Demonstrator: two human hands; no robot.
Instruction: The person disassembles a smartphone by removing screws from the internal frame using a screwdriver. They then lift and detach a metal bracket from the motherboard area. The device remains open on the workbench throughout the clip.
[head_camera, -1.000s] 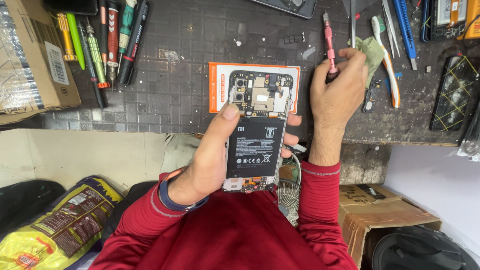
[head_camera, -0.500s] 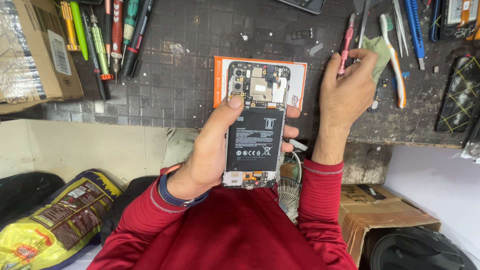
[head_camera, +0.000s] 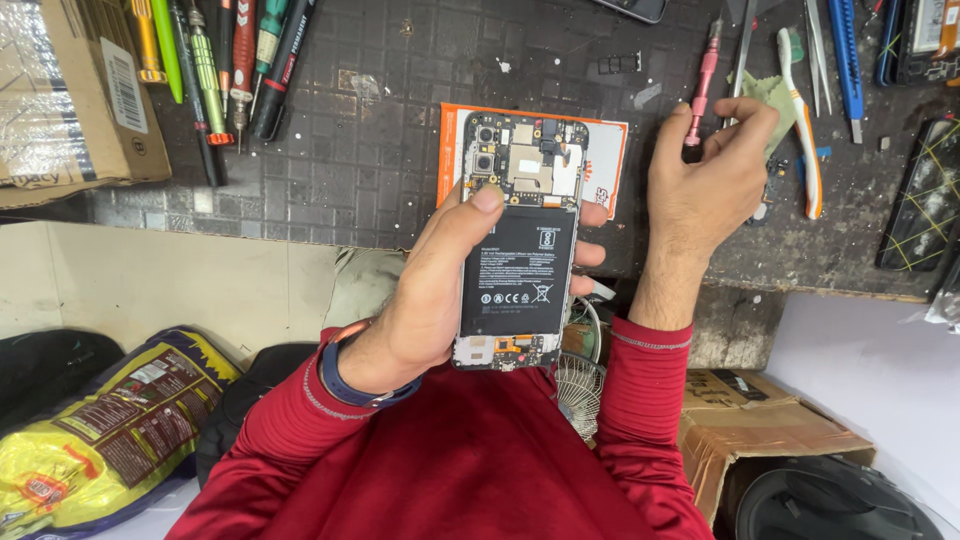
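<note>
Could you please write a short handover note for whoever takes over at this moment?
Left hand: holds the phone over the bench edge, back cover off, battery and board exposed, thumb at the battery's top.
Right hand: fingers close on a pink screwdriver, tip not on the phone.
Orange card lies on the mat under the phone.
Done: back off. Left: battery and board in place.

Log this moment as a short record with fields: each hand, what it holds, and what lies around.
left hand: grips an opened phone, back cover off, battery and circuit board exposed, thumb on its upper part
right hand: holds a pink screwdriver over the mat
under the phone: orange card on the dark grid mat
upper left: row of screwdrivers, cardboard box
right of hand: toothbrush
</note>
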